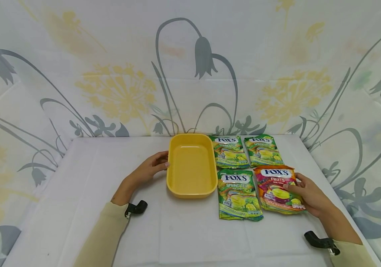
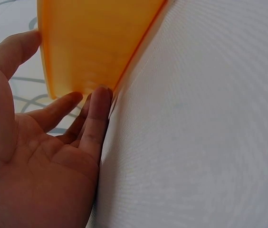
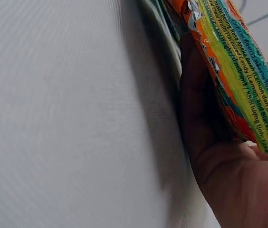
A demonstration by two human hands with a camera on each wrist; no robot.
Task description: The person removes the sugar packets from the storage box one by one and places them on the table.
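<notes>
A yellow plastic tray (image 1: 192, 167) stands on the white cloth. My left hand (image 1: 145, 170) rests against its left side; in the left wrist view the thumb (image 2: 24, 45) touches the rim and the fingertips lie by the lower wall. With the thumb over its front and fingers behind, my right hand (image 1: 312, 194) grips the right edge of a red and orange Fox's Fruits candy bag (image 1: 272, 193). The right wrist view shows that bag's printed side (image 3: 238, 71) tilted up from the cloth, fingers underneath.
Three green Fox's Spring Tea candy bags lie right of the tray: one at the back (image 1: 228, 152), another at the back right (image 1: 264, 150), the third in front (image 1: 238, 194). A flower-patterned cloth (image 1: 190, 92) hangs behind the table.
</notes>
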